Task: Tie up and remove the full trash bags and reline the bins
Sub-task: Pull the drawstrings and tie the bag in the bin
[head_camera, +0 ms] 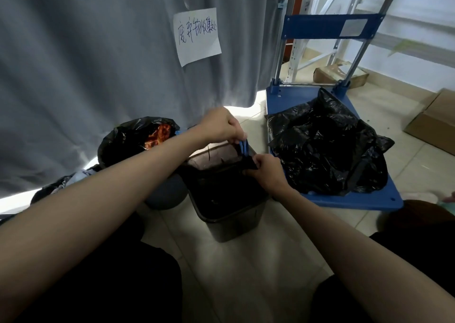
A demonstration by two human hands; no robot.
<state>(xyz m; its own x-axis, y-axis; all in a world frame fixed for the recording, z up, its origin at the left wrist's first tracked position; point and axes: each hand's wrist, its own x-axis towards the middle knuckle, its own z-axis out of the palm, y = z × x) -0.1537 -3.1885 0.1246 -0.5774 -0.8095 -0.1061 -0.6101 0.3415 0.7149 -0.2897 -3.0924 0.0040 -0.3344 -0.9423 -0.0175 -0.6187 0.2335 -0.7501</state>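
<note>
From the head camera, the person crouches on the tiled floor [246, 273] with both bare arms reaching forward over a dark square bin [229, 214]. The bin stands upright near the middle of the floor, its open mouth facing up, its corners turned diagonally to the viewer. A black liner [221, 187] sits inside it. The left hand [221, 125] pinches a blue drawstring [242, 148] at the bin's far rim; the string runs roughly vertically, down from the fingers toward the rim. The right hand [268, 172] grips a bunch of the black liner's edge at the bin's right rim, just below the drawstring.

Just left of the square bin, touching or nearly so, stands a round bin [167, 194] whose black bag [128, 140] bulges open with orange-red waste showing. Behind both hangs a grey curtain [98, 64] with a handwritten paper note [197, 36].

To the right, near the square bin, a blue platform cart [369, 199] carries a heap of full black bags [327, 148]; its handle rises at the far edge. Cardboard boxes [433, 123] lie beyond, at the right edge. Bare tile lies open in front of the bin, between the person's knees.
</note>
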